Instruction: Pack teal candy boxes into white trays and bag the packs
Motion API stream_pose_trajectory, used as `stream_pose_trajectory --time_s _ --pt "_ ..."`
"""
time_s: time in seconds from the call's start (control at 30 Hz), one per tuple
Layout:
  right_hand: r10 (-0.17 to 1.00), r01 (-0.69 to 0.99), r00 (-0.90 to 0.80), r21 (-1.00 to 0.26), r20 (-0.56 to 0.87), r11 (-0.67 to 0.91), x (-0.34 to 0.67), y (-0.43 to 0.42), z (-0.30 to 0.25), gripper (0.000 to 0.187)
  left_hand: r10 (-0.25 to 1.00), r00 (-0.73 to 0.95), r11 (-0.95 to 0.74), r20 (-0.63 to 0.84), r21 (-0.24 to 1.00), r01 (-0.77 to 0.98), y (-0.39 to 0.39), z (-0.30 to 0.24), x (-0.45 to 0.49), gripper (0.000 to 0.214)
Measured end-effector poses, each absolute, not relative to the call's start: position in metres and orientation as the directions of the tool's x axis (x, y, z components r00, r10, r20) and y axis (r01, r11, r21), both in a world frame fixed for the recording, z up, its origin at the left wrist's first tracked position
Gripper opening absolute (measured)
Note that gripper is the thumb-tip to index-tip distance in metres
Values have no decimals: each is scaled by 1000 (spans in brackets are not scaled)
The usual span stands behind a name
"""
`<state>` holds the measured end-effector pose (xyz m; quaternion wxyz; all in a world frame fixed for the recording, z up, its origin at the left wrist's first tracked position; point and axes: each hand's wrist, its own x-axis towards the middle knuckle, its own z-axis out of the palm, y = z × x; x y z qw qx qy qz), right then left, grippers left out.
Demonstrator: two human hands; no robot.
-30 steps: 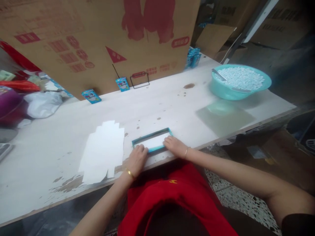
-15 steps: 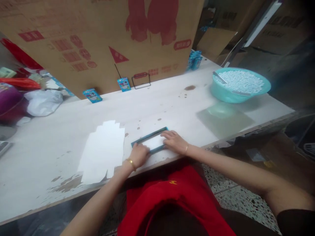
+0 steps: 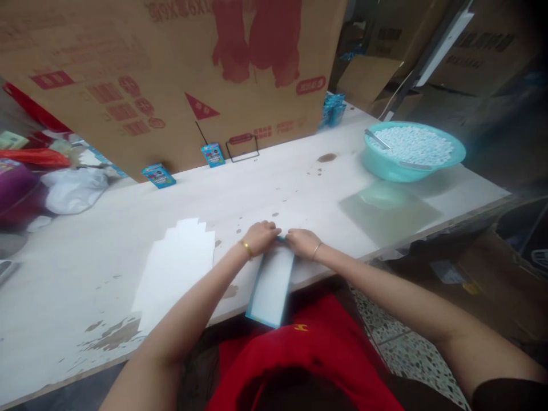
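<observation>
A long flat cardboard piece, white inside with a blue edge, lies lengthwise toward me and overhangs the front edge of the white table. My left hand and my right hand are side by side at its far end, fingers curled and pinching that end. A stack of white flat carton blanks lies just left of my left forearm.
A teal basin full of small white pieces, with a scoop in it, stands at the right. Big brown cartons wall off the back; small blue boxes lie at their foot. Bags are piled at far left.
The blue-edged piece has turned from lying crosswise on the table to pointing toward me over the edge. Both hands moved up to its far end.
</observation>
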<state>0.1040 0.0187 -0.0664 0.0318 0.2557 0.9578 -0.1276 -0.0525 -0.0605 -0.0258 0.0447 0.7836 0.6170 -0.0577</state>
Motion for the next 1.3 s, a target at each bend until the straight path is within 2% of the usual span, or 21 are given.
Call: stream_pose_trajectory --time_s 0.1,0.33,0.37,0.43,0.5,0.57,0.8,0.97,1.03,1.1,1.2,1.3 --pt "474 495 -869 -210 -144 843 95 17 -61 24 918 307 -318 -251 -2 948 -37 -38 -64 17" --pt "545 554 -831 -247 -109 795 91 16 -65 25 936 291 -301 -196 -23 953 -43 -50 -68 21" --pt "576 576 -812 -292 -97 763 94 15 -66 27 944 273 -283 -188 -27 959 -46 -48 -70 22" --pt "645 610 -756 -472 -108 636 102 10 -69 47 961 222 -231 -165 -36 972 -51 -42 -75 26" --pt "673 557 -728 -686 -132 468 110 -2 -73 67 979 152 -159 -136 -48 986 -57 -35 -82 30" --pt "658 461 -744 -802 -117 379 116 -17 -78 70 989 86 -93 -120 -58 994 -61 -30 -88 31" --pt "674 431 -735 -815 -69 387 104 -40 -86 65 983 13 -23 -183 -52 998 -58 -27 -92 22" --pt "641 197 -765 -922 68 333 79 -13 -96 68 990 -56 52 -130 -34 998 -46 -27 -114 28" --pt "638 155 -766 -943 73 294 63 0 -100 65 994 -25 27 -103 19 999 -39 -24 -145 28" --pt "663 158 -747 -951 61 265 42 13 -103 60 999 -47 47 -15 46 998 -33 -18 -195 38" --pt "715 182 -698 -956 40 230 6 34 -104 60 953 -266 272 144 -25 962 -33 0 -291 50" --pt "751 213 -659 -946 46 245 -30 56 -105 59 878 -437 461 195 -98 882 -38 20 -387 56"
